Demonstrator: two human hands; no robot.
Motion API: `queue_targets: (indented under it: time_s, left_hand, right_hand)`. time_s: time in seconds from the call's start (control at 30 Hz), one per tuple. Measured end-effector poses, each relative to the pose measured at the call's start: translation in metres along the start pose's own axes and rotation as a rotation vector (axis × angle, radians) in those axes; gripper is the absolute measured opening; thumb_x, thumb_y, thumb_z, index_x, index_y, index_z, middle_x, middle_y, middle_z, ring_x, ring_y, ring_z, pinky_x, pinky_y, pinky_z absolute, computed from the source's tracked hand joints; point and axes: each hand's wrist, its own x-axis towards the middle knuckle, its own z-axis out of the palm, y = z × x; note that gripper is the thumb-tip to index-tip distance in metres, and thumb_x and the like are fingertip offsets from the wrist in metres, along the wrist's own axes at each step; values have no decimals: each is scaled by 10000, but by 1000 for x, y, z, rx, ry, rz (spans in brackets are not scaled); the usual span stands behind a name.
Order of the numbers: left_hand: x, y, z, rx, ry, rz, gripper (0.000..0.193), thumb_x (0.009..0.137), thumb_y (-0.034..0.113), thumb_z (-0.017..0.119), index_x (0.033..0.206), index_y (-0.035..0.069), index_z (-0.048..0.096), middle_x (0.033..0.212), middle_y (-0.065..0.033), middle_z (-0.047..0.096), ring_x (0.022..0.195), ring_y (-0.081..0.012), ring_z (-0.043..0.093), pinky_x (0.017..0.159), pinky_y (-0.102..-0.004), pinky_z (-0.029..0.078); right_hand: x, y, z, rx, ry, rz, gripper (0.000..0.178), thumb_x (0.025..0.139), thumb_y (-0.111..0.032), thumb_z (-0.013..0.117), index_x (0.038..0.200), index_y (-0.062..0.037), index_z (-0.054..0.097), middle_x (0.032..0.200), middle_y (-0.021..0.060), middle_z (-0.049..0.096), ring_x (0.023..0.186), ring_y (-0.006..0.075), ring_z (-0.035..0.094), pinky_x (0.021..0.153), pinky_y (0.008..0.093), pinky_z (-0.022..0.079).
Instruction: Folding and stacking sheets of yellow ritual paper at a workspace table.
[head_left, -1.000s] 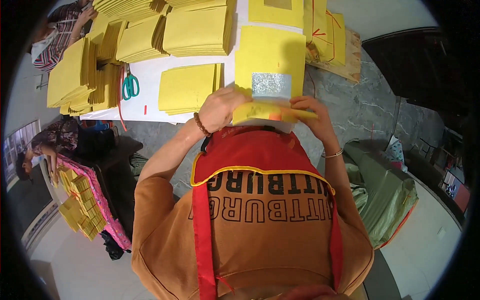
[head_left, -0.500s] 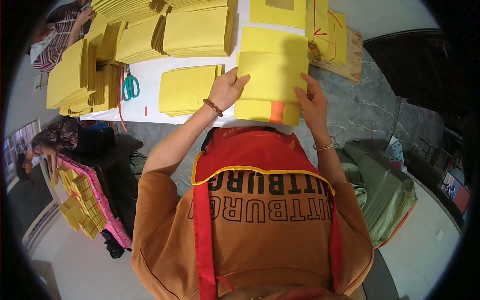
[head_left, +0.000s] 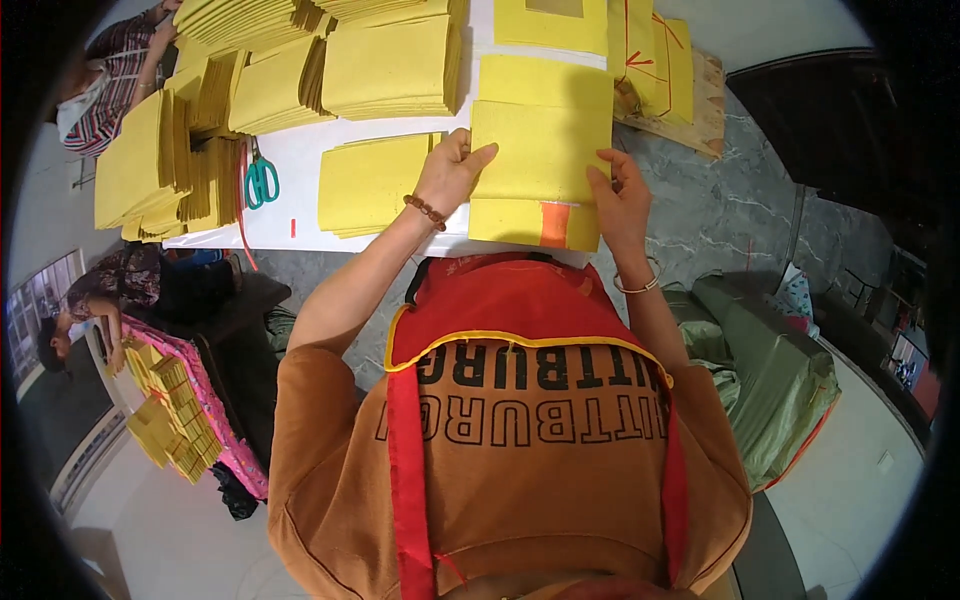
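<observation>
On the white-topped table in front of me, both hands hold a yellow paper sheet (head_left: pixel 540 145) by its side edges. My left hand (head_left: pixel 455 172) is closed on the left edge, thumb on top. My right hand (head_left: pixel 622 195) pinches the right edge, its fingers bent. The sheet overlaps more yellow paper; below its lower edge shows a yellow strip with an orange patch (head_left: pixel 554 224). Whether it is one sheet or a folded bundle I cannot tell. Left of my left wrist lies a low stack of yellow paper (head_left: pixel 375 180).
Several tall yellow paper stacks (head_left: pixel 390 70) fill the table's far left. Green-handled scissors (head_left: pixel 262 182) and a red strip (head_left: pixel 245 215) lie near the left edge. Tied yellow bundles (head_left: pixel 675 75) sit on a wooden board (head_left: pixel 705 110) at right. Two other people work at left.
The yellow sheet and both hands stay almost in place. The whole view has shifted slightly. My right hand's fingers sit a little closer to the sheet's edge.
</observation>
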Motion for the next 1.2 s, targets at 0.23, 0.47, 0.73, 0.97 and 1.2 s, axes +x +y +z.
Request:
queue_targets:
  time_s: [0.23,0.47,0.73,0.97,1.2]
  left_hand:
    - [-32,38,6,483,345,575,302,850,179,599,1102,28,531,896,-112,603,769,-208,580,646,-338,449]
    - [-29,29,48,1048,-86,865,586,833,404,565,1327,121,425,1412,-107,349,1311,-293,291,1050,-472,240]
    - [-18,2,53,1191,-88,845,706,799,547,528,1378,180,358,1451,-87,292,1343,-288,233,1070,-512,153]
    - [-17,4,51,1210,-137,814,687,825,525,505,1369,130,361,1443,-110,301,1350,-299,218,1070,-517,143]
    - [-14,2,45,978,-104,858,618,855,415,516,1327,37,389,1414,-178,307,1325,-343,240,1072,-491,172]
  right_hand:
    - [1,4,0,-64,18,23,222,792,-106,626,999,-34,592,628,3,460,566,75,408,516,246,366]
    - [1,1,2,-16,54,1,218,793,-113,620,996,-38,598,651,35,531,565,113,464,535,273,402]
    - [-8,-15,-3,-312,1,-45,262,807,-150,623,1054,-65,604,926,91,617,751,194,577,661,344,433]
    - [-42,-10,-11,-853,-284,-594,516,875,-388,517,1280,-73,468,1381,101,388,1277,260,354,1017,568,171]
    - [-43,-2,-10,-906,-366,-526,618,899,-476,419,1366,-74,363,1452,105,289,1351,263,244,1047,600,89]
